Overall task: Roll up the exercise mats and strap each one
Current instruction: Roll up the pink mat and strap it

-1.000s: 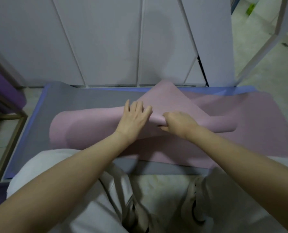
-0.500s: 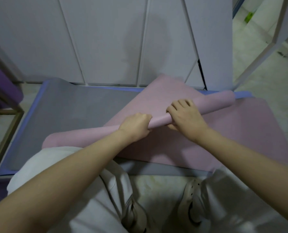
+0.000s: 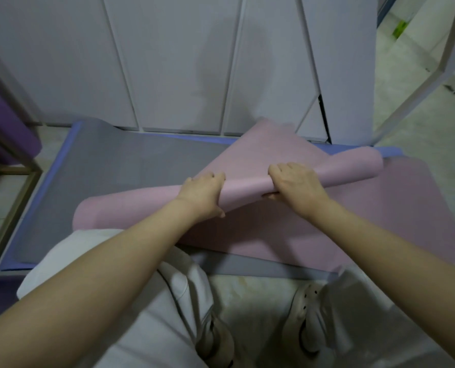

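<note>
- Head view shows the pink mat (image 3: 340, 221) lying on top of a grey mat (image 3: 114, 168) on the floor, just ahead of your knees and near the white wall panels (image 3: 181, 62).
- Part of the pink mat is turned over into a loose roll (image 3: 247, 183), which runs aslant from lower left to upper right. A free flap rises behind it toward the panels.
- Handling, as judged: the sheet looks thin, soft and light, and it bends without creasing. The matte surface should grip rather than slip, and nothing about it appears fragile.
- Expect the roll to spring open if you let go. Since it already sits askew, it may wind into a cone.
- Where to hold, as judged: take it across the top of the roll, palms down. Both hands now sit near the middle, so a wider spacing toward the ends would give you better control of the skew.
- Your left hand (image 3: 202, 193) is closed over the roll, with the fingers curled across the top and the thumb showing on the near side.
- Your right hand (image 3: 294, 185) is likewise wrapped round the roll, fingers over the crest and thumb tucked beneath.
- Neither hand holds anything else, and no strap is visible.
- A purple roll (image 3: 6, 123) sits at the left edge, well apart from the work.
</note>
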